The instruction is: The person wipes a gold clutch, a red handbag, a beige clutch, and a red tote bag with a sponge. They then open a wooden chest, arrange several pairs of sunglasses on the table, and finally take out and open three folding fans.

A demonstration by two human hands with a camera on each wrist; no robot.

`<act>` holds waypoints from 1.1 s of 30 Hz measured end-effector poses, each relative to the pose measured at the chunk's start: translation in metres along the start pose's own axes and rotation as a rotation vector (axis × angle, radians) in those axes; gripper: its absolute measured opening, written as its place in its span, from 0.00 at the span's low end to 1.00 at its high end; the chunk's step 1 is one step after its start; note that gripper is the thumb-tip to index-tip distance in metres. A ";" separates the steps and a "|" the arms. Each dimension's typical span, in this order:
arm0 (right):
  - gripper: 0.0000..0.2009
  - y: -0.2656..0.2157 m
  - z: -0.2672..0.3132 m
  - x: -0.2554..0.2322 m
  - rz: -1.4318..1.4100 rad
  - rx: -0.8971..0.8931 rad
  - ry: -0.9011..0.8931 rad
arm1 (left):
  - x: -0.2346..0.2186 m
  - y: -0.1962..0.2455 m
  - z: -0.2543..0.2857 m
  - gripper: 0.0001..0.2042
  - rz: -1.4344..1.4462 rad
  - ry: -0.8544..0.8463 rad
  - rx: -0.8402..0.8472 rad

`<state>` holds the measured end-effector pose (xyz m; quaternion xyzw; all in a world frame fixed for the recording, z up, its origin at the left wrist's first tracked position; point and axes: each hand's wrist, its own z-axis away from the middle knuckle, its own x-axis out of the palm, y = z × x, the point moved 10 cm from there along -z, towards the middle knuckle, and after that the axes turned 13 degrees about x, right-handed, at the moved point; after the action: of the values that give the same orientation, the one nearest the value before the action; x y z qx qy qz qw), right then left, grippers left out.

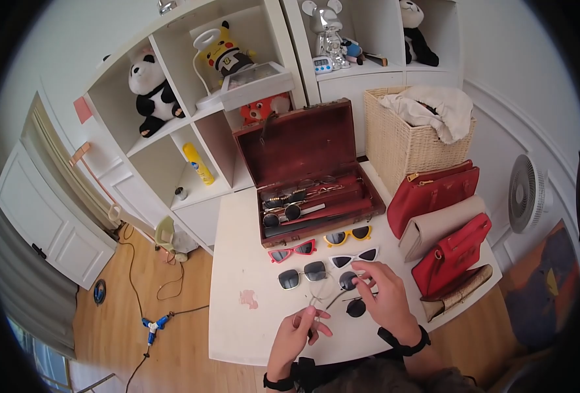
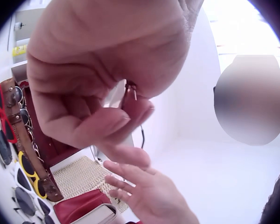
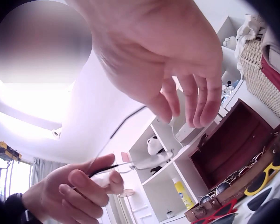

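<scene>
My left hand point(image 1: 301, 333) grips a pair of glasses point(image 1: 321, 288) with pale, see-through lenses and thin metal temples. In the right wrist view the dark tip of one temple point(image 3: 129, 120) sticks up toward my right hand. My right hand point(image 1: 389, 298) hovers beside the glasses with relaxed fingers, overlapping the white sunglasses point(image 1: 355, 258) in the head view. Also on the table lie red sunglasses point(image 1: 292, 251), yellow sunglasses point(image 1: 348, 236), square metal-framed sunglasses point(image 1: 302, 276) and round dark sunglasses point(image 1: 356, 307). Palm and fingers hide most of the glasses in the left wrist view.
An open dark red case point(image 1: 303, 150) holding several eyeglasses stands at the back of the white table point(image 1: 237, 334). Several bags, among them a red handbag point(image 1: 434, 196), line the right side. Beyond are a wicker basket point(image 1: 395, 137) and a fan point(image 1: 525, 193).
</scene>
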<state>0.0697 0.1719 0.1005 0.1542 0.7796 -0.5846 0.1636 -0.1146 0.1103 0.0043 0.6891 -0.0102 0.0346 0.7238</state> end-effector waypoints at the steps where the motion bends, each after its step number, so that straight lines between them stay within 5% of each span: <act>1: 0.16 -0.008 0.000 0.002 0.039 -0.096 -0.010 | 0.009 0.000 0.004 0.24 0.029 -0.131 -0.045; 4: 0.16 -0.021 0.011 0.022 -0.026 -0.285 -0.269 | 0.023 -0.001 0.012 0.25 0.028 -0.332 -0.126; 5: 0.14 -0.005 0.014 0.032 -0.127 -0.116 -0.395 | 0.024 -0.003 0.011 0.24 0.018 -0.351 -0.127; 13: 0.07 0.019 0.024 0.026 0.012 -0.130 -0.295 | 0.013 -0.011 0.010 0.17 -0.027 -0.167 -0.034; 15: 0.08 0.019 0.021 0.018 0.102 -0.135 -0.179 | 0.009 0.029 0.006 0.15 -0.463 -0.067 0.203; 22: 0.08 0.013 0.029 0.015 0.244 -0.186 -0.125 | 0.012 0.059 0.003 0.09 -0.646 0.132 0.438; 27: 0.07 0.002 0.030 0.007 0.354 -0.125 -0.117 | 0.014 0.090 0.017 0.07 -0.860 0.288 0.756; 31: 0.07 -0.007 0.032 -0.001 0.350 -0.174 -0.107 | 0.003 0.088 0.018 0.05 -0.756 0.283 0.726; 33: 0.06 0.013 0.028 -0.006 0.318 0.057 -0.134 | -0.006 0.079 0.013 0.05 -0.641 0.243 0.540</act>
<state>0.0828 0.1479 0.0846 0.2409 0.7160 -0.5820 0.3009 -0.1256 0.1004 0.0833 0.8130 0.2987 -0.1094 0.4876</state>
